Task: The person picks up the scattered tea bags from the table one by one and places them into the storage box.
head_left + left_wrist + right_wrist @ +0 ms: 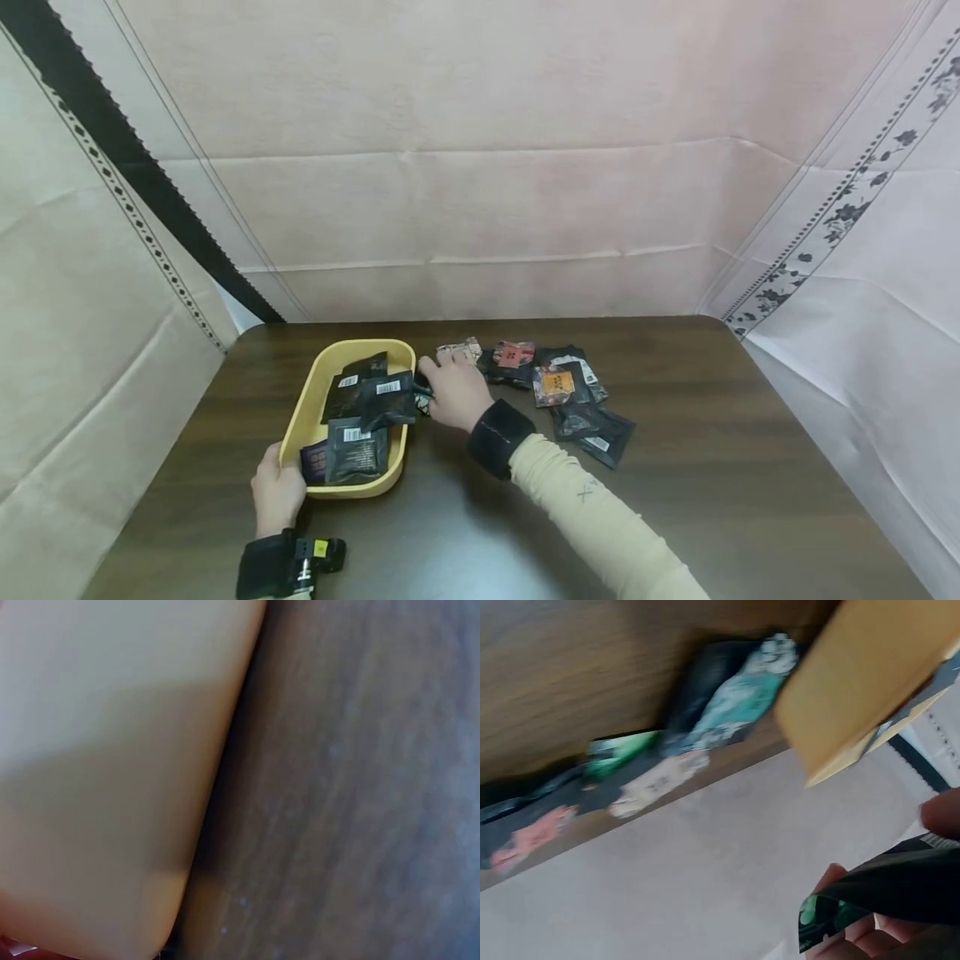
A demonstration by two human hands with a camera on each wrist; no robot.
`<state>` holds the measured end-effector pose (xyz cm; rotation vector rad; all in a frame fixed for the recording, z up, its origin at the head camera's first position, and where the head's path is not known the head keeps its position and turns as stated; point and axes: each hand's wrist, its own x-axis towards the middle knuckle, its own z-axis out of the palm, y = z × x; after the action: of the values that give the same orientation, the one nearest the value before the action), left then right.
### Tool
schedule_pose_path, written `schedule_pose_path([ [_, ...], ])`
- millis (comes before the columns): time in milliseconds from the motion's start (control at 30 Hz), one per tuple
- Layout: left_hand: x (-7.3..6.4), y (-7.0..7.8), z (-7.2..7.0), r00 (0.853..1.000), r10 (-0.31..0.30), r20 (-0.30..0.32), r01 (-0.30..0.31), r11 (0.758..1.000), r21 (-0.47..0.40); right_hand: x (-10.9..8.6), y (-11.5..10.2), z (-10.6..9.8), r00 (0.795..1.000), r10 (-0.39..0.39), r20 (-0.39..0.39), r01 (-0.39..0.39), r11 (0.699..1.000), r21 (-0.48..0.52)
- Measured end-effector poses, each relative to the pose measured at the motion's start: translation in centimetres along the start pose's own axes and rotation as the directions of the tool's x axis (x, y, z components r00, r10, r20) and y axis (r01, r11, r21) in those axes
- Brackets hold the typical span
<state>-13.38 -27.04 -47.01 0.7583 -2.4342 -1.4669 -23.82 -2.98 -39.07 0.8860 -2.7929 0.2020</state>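
Your left hand point(276, 493) grips the yellow basket point(313, 415) at its near left corner, probably so that it does not slide on the worktop point(750, 467). The fingers of your right hand point(456, 392) pinch 1 dark packet point(900, 889) with some green print, close to the right side of the basket. In the head view it seems to be the one which overlaps the right rim, but I cannot be sure. Inside lie at least 3 other packets point(356, 454), perhaps overlapping because the space is narrow. 1 teal packet point(739, 697) lies just beside the basket. The loose packets point(562, 385) lie overlapping further to the right, a placement which likely suits your right hand.
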Motion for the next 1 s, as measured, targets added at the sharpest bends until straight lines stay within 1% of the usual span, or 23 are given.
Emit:
schedule_pose_path([
  [133,0.0,-0.1,-0.1,1.0,0.012,-0.008,-0.012,1.0,0.004,1.3,-2.1,-0.1,0.998,-0.016,0.056,0.017,1.0,-0.013],
  [267,0.0,0.0,-0.1,1.0,0.015,-0.013,-0.015,1.0,-0.001,2.5,-4.0,0.3,0.993,-0.044,0.111,0.047,0.998,-0.03],
  [400,-0.1,0.1,0.1,1.0,0.023,-0.016,-0.023,1.0,0.006,3.6,-5.6,0.9,0.987,-0.094,0.131,0.099,0.995,-0.031],
  [500,-0.1,0.2,0.0,1.0,0.025,-0.017,-0.025,1.0,0.006,4.2,-6.6,1.1,0.979,-0.149,0.137,0.153,0.988,-0.022],
  [633,-0.3,0.5,0.4,0.999,0.04,-0.023,-0.04,0.999,-0.001,4.2,-6.8,0.9,0.974,-0.182,0.138,0.184,0.983,-0.004],
  [833,-0.2,0.4,0.3,0.996,0.074,-0.055,-0.074,0.997,0.011,3.9,-6.3,0.8,0.974,-0.188,0.124,0.187,0.982,0.024],
  [1000,-0.1,0.2,0.0,0.997,0.057,-0.052,-0.057,0.998,0.014,3.5,-5.7,0.8,0.974,-0.184,0.129,0.18,0.983,0.048],
])
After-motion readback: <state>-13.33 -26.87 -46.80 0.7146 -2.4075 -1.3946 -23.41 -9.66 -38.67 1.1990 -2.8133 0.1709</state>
